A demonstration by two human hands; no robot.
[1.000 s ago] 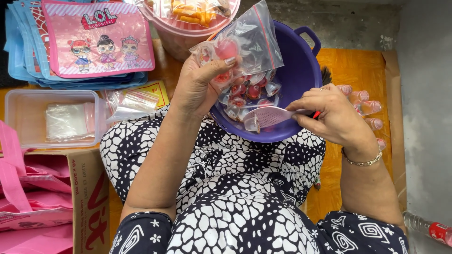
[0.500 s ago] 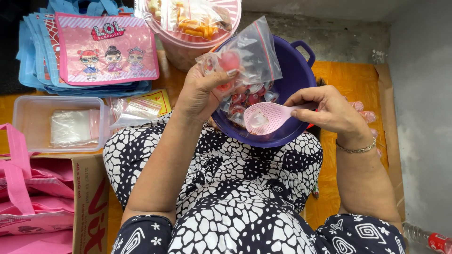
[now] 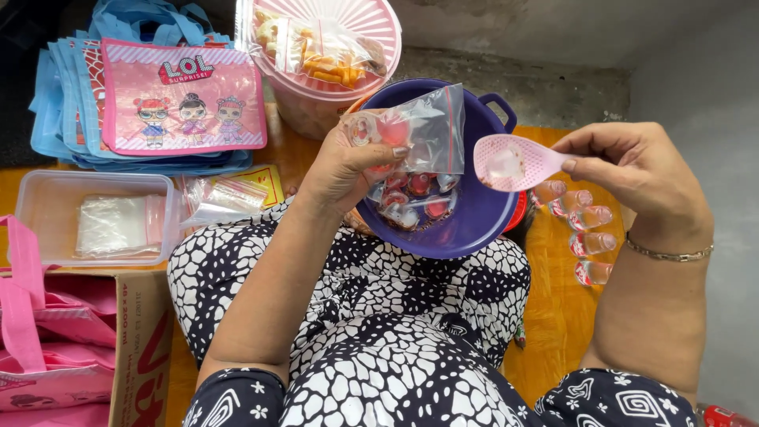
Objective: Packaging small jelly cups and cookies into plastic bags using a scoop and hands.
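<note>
My left hand (image 3: 348, 162) pinches a clear zip bag (image 3: 423, 130) with red jelly cups inside, held over a purple basin (image 3: 466, 221). More small red and clear jelly cups (image 3: 415, 198) lie in the basin. My right hand (image 3: 636, 174) grips the handle of a pink perforated scoop (image 3: 514, 162), lifted above the basin's right rim. A clear jelly cup (image 3: 504, 164) rests in the scoop's bowl. The basin sits on my lap, against a black-and-white patterned dress.
A pink lidded tub of snack packs (image 3: 328, 47) stands behind the basin. Stacked pink and blue cartoon bags (image 3: 170, 99) lie far left, beside a clear box of zip bags (image 3: 95, 217). Several small bottles (image 3: 585, 229) lie right, on the orange floor. A carton with pink bags (image 3: 71, 340) is near left.
My right hand has raised the scoop, with a jelly cup in it, out of the basin and to the right. The left hand has kept hold of the zip bag.
</note>
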